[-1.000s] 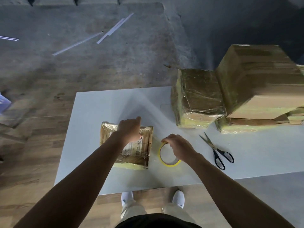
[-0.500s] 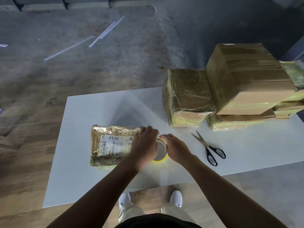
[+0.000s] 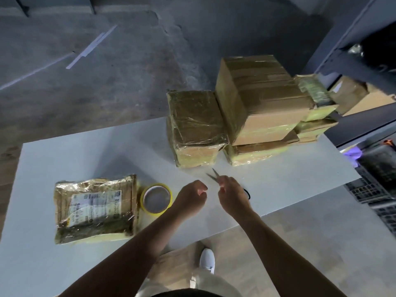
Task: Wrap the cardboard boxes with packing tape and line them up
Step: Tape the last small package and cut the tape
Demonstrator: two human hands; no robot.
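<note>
Across the lower half of the head view, a white table [image 3: 85, 151], carrying everything for the job. Lower centre, over its near edge: both hands, close together but not touching. Nearer the middle, left hand [image 3: 191, 195], curled into a fist, nothing visible inside it. Beside it, right hand [image 3: 232, 194], closed around the scissors [image 3: 213, 174], blades poking out toward the top of the frame and slightly apart, one black handle loop peeking out at the right of the wrist. Lifted or resting on the table: cannot tell.

Just left of the left hand: yellow tape roll [image 3: 157, 212], lying flat on the table, hole facing up. Just beside its left side, lower left of the frame: flat wrapped parcel [image 3: 96, 207], glossy with tape, printed label facing up.

Centre right, toward the table's far edge: wrapped boxes in a group. Nearest the scissor tips, squat box [image 3: 196, 123], covered in shiny tape. Against its right side, big box [image 3: 261, 99], stacked on a flat box [image 3: 257, 153] with yellowish tape along the edges. Further right, smaller wrapped boxes [image 3: 315, 97], piled against the big one.

Upper right: dark metal shelf [image 3: 342, 61] with more cardboard [image 3: 364, 97] on it. Right edge, lower down: black crate [image 3: 379, 181]. Upper left: grey floor [image 3: 128, 82] with pale strips [image 3: 92, 47]. Bottom centre, below the table edge: one white shoe [image 3: 207, 260].
</note>
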